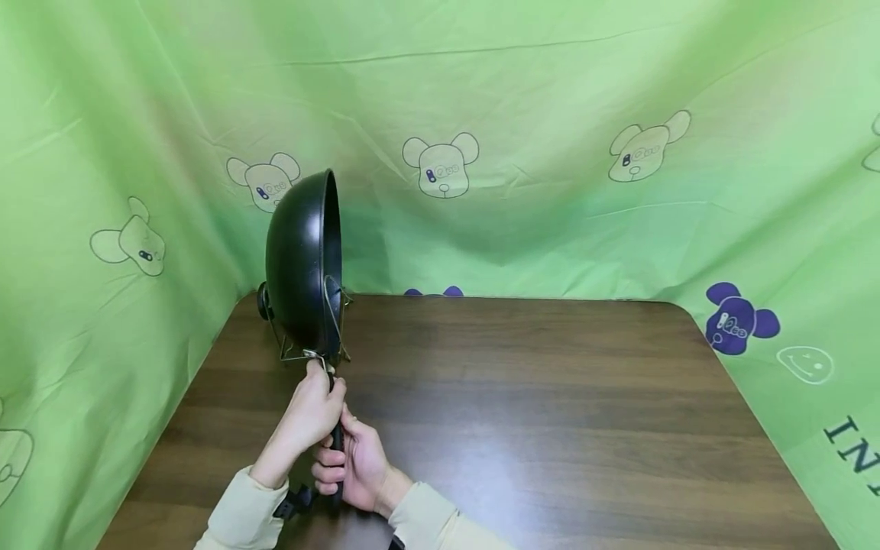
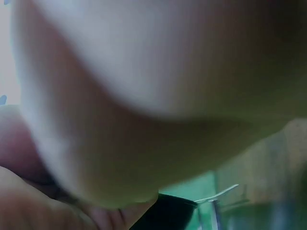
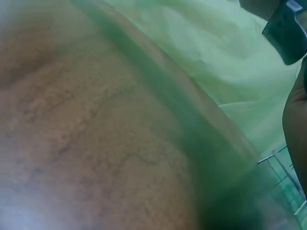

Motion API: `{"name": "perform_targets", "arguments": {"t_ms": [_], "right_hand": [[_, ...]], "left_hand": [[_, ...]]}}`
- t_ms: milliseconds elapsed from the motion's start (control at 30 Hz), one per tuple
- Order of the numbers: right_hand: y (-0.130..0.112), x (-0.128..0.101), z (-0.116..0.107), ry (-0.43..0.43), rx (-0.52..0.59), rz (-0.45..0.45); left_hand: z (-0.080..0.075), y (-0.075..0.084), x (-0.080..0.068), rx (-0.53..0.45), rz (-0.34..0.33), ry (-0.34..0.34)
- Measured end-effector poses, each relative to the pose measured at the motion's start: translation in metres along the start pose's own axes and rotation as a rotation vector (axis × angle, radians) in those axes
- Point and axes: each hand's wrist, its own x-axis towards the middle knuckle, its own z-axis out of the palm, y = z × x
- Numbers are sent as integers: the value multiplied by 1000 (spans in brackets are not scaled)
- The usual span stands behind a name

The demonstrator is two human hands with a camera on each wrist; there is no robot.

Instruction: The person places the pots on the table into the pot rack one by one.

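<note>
A black wok (image 1: 302,260) stands on its edge in a wire rack (image 1: 323,336) at the table's back left, with its handle (image 1: 337,439) pointing toward me. My left hand (image 1: 312,416) grips the handle near the rack. My right hand (image 1: 354,462) is curled round the handle just below the left. In the left wrist view, blurred skin fills the frame, with a bit of the black wok (image 2: 165,215) and the wire rack (image 2: 218,196) at the bottom. The right wrist view is mostly blurred skin, with the wire rack (image 3: 283,167) at the right edge.
The brown wooden table (image 1: 522,412) is bounded by green cloth with bear prints (image 1: 440,164) at the back and both sides. A dark wrist strap (image 1: 296,500) shows on my left sleeve.
</note>
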Motion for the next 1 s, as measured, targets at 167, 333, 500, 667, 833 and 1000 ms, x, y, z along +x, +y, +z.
{"name": "perform_targets", "arguments": {"t_ms": [167,333,500,667,833,1000], "right_hand": [[6,-3,-4,6,43,10],[7,-4,-8,9,49,2],[6,-3,-8,1,53,-5],[5,-3,-9,25,45,4],[5,-3,-9,75,26,23],[4,-1,-8,167,-51,11]], "left_hand": [[10,-5,-2,10,-22,0],[14,-5,-1,28,-17,2],[14,-5,1,20,-21,-10],[15,-6,1,18,-8,-17],[14,-7,1,6,6,-14],[12,-10,3,-29,-2,-34]]}}
